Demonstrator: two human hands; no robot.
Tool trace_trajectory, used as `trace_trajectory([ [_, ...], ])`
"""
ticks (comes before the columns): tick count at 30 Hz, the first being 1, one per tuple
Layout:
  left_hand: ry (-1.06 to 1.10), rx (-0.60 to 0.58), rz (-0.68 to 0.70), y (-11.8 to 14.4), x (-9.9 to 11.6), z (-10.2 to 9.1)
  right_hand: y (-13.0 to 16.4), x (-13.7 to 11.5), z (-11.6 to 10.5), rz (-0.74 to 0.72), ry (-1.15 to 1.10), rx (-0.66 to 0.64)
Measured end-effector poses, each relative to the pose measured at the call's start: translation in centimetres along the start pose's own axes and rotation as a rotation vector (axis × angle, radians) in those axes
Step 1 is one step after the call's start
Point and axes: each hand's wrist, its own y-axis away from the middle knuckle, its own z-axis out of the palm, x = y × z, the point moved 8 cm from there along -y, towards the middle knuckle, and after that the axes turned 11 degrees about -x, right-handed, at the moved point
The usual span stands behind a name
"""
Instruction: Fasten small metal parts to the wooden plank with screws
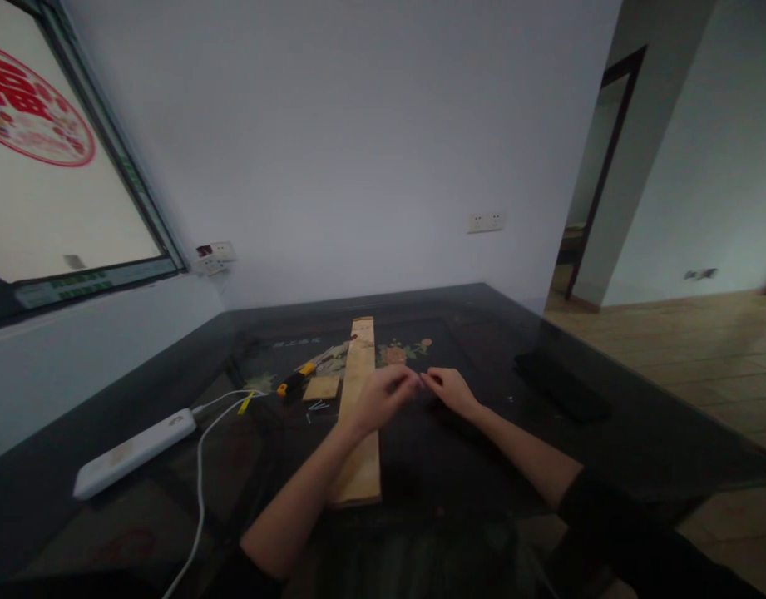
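My left hand (383, 397) hovers over the long wooden board (361, 466), its thumb and fingers pinched together. Close by on its right, my right hand (450, 389) is closed too, and the fingertips of both hands nearly meet. Whatever sits between them is too small and dark to make out. Left of the board lie a small square wooden piece (321, 388) and several thin metal nails or screws (318, 406). Just beyond these is a yellow-and-black handled tool (296, 378), perhaps a screwdriver.
A white power strip (136, 452) with a white cable (200, 466) and yellow tag (245, 403) lies on the left of the dark table (470, 474). A flat black object (560, 387) rests at the right. The wall (358, 150) stands behind the table.
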Motion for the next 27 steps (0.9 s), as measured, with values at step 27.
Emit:
trace_trajectory([
  [27, -0.323, -0.079, -0.264, 9.4, -9.7, -2.2, 4.2, 3.0, -3.4, 0.084, -0.275, 0.069],
])
